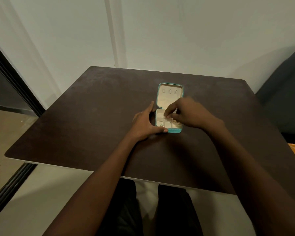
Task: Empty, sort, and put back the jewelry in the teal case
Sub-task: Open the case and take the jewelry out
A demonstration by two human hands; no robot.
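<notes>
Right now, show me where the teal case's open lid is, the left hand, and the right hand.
Open lid (pixel 170 96), head view, on its cream inner lining, below the three hooks.
Left hand (pixel 143 124), head view, on the back of the hand beside the case.
Right hand (pixel 189 111), head view, on the knuckles above the compartments.

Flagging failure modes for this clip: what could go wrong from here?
1. The right hand pinches inside the small open teal zip case; whatever it grips is too small to make out and could slip onto the dark brown table.
2. Only the left hand braces the case; it may shift.
3. A tiny piece in the near-left compartment could be overlooked.
</notes>
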